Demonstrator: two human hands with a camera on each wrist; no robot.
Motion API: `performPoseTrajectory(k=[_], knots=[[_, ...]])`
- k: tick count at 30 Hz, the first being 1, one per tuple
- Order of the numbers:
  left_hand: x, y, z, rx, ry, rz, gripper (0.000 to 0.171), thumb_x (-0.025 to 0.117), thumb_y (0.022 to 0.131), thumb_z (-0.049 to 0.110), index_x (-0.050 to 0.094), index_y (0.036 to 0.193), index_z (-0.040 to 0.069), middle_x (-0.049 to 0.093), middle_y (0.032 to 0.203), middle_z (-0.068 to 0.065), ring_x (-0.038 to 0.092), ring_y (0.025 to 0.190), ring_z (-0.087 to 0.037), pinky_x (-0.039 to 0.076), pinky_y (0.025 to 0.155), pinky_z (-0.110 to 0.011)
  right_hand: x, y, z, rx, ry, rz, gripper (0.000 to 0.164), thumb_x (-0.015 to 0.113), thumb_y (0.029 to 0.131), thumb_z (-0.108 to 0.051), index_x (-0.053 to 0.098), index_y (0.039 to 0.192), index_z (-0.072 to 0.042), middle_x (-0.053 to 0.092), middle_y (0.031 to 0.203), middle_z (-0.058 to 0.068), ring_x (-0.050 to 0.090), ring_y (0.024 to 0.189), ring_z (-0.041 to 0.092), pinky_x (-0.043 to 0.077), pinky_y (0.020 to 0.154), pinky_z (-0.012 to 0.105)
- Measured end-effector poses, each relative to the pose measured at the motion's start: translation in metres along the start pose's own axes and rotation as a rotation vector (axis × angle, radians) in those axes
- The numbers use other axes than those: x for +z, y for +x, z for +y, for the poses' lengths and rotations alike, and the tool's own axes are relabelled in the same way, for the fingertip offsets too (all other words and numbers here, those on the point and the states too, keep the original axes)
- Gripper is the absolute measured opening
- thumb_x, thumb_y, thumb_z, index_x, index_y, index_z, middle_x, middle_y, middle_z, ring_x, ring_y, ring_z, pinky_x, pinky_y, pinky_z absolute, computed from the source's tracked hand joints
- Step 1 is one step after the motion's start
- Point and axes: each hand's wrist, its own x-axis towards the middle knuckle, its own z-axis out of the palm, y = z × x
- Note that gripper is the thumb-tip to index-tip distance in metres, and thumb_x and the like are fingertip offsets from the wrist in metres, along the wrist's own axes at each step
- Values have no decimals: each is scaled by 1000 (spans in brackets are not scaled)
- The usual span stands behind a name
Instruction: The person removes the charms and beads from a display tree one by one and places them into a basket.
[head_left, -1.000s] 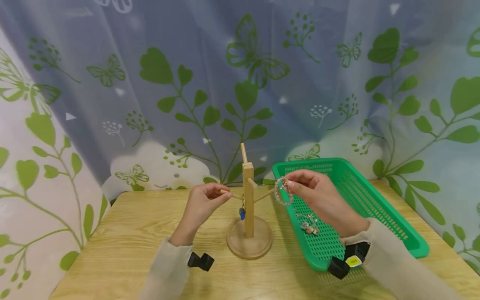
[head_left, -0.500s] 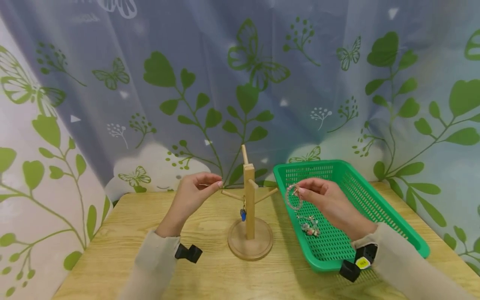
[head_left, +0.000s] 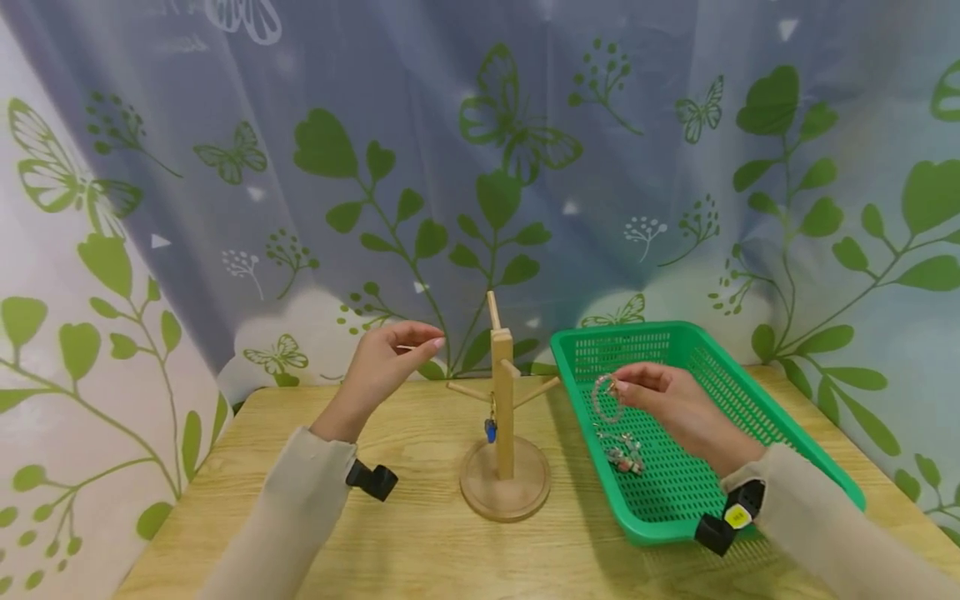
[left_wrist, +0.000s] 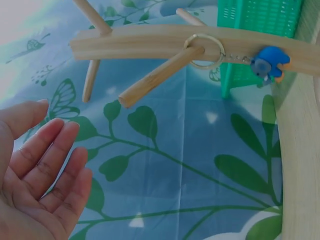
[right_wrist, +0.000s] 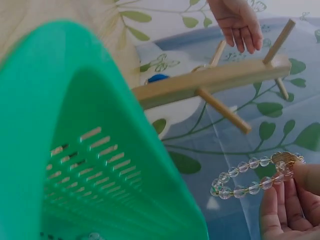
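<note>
My right hand [head_left: 678, 408] pinches a bracelet of clear beads [right_wrist: 240, 191] with a gold-coloured charm, over the left part of a green basket [head_left: 579, 412]. Left of the basket a wooden stand [head_left: 505, 408] with several pegs rises from a round base [head_left: 483, 500]. A keychain with a blue animal figure [left_wrist: 270, 61] hangs by its metal ring [left_wrist: 221, 50] from the stand's left peg [left_wrist: 157, 77]. My left hand [head_left: 382, 367] holds nothing; its fingers are relaxed, up and to the left of that peg's tip.
Inside the basket lie other pieces of jewellery [head_left: 626, 458], some with pinkish and pale beads. Stand and basket are on a wood-grain table [head_left: 375, 542]. A curtain printed with leaves and butterflies [head_left: 420, 108] hangs behind the table.
My left hand has let go of the left peg and drawn up and left. The right hand has carried the bracelet rightward and slightly down, away from the stand and over the basket.
</note>
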Motion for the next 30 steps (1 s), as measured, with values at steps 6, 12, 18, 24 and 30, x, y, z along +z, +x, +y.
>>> performPoseTrajectory(k=[6, 12, 18, 24, 30], knots=[[-1, 9, 2, -25, -6, -40, 27, 65, 90, 33, 69, 109, 14, 68, 108, -3, 61, 96, -22, 49, 80, -38, -9, 4, 9, 47, -38, 18, 39, 61, 94, -24, 54, 120, 4, 61, 113, 4, 60, 96, 6, 50, 87, 28], [-4, 21, -1, -13, -59, -58, 26, 65, 90, 30, 69, 109, 12, 67, 107, -5, 59, 98, -24, 46, 86, -40, -16, 12, 15, 70, -43, 7, 40, 59, 95, -25, 54, 122, 4, 60, 117, 5, 60, 103, 11, 47, 94, 39], [-4, 37, -1, 0, -136, -103, 27, 64, 91, 28, 67, 112, 11, 65, 113, -8, 58, 101, -24, 44, 91, -43, -25, 19, 22, 81, -44, 12, 37, 58, 95, -20, 53, 121, 6, 59, 118, 10, 59, 97, 1, 48, 94, 37], [1, 49, 1, 4, -167, -122, 30, 63, 92, 27, 65, 117, 12, 63, 118, -7, 58, 108, -21, 44, 96, -43, -29, 23, 30, 92, -60, -8, 41, 58, 95, -19, 50, 123, 10, 57, 119, 13, 58, 98, 2, 44, 98, 44], [11, 56, 6, 4, -195, -143, 31, 62, 93, 23, 63, 120, 10, 62, 122, -7, 56, 112, -22, 42, 99, -42, -27, 29, 29, 115, -82, -46, 43, 57, 96, -19, 47, 127, 9, 51, 127, 23, 59, 102, 10, 43, 99, 46]])
